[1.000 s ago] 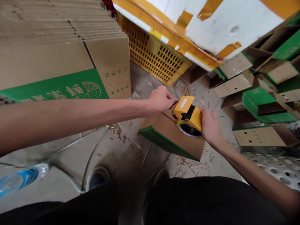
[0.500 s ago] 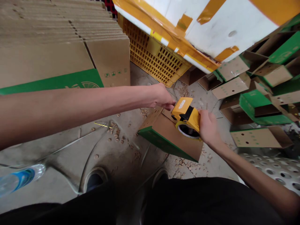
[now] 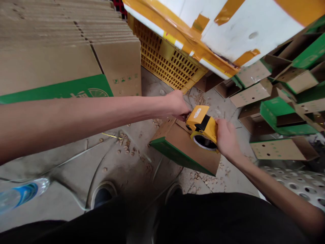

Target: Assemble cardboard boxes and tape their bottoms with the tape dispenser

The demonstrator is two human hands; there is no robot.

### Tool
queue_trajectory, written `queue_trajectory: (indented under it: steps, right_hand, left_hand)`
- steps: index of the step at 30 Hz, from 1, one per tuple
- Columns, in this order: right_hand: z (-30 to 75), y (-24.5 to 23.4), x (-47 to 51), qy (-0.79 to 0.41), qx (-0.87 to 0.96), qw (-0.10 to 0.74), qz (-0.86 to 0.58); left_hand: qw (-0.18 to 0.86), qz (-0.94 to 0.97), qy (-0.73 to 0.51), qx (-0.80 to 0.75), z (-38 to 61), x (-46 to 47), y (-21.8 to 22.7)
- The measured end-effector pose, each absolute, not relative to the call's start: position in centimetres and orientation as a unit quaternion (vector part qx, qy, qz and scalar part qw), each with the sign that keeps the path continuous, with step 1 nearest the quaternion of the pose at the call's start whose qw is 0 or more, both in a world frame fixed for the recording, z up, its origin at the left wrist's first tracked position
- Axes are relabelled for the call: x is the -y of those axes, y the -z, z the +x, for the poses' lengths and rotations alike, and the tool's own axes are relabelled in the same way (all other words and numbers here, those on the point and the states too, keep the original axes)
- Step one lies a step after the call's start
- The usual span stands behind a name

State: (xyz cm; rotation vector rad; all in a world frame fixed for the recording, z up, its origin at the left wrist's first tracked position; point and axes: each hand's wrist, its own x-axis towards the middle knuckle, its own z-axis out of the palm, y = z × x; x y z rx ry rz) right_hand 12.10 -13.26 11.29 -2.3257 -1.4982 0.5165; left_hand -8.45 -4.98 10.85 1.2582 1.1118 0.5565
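Observation:
My right hand (image 3: 226, 138) is wrapped around a yellow tape dispenser (image 3: 197, 116), its fingers partly hidden behind the body. The tape roll's dark ring faces me. Under the dispenser a brown cardboard box (image 3: 186, 140) with a green lower edge sits turned at an angle on the floor. At the dispenser's front end is my left hand (image 3: 177, 103), closed, with its fingertips above the box's far edge. Whatever is between those fingertips, if anything, is hidden.
Stacked flat cartons (image 3: 122, 66) fill the upper left. A yellow crate (image 3: 167, 57) stands beneath a taped white foam box (image 3: 243, 30). Open cartons (image 3: 276, 149) pile up at right, near a perforated white surface (image 3: 297, 184). A plastic bottle (image 3: 22, 195) lies left; straps and chips litter the floor.
My left hand's fingers have curled in a little beside the dispenser. The dispenser, my right hand and the box stay almost where they were.

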Motion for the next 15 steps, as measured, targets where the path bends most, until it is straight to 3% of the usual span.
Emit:
queue_trajectory:
  steps: [15]
  right_hand:
    - [12.9,-10.7,13.2,-0.187,0.536,0.173,-0.805]
  left_hand:
    - [0.586,0.599,-0.22,-0.499,-7.6,4.8,-8.8]
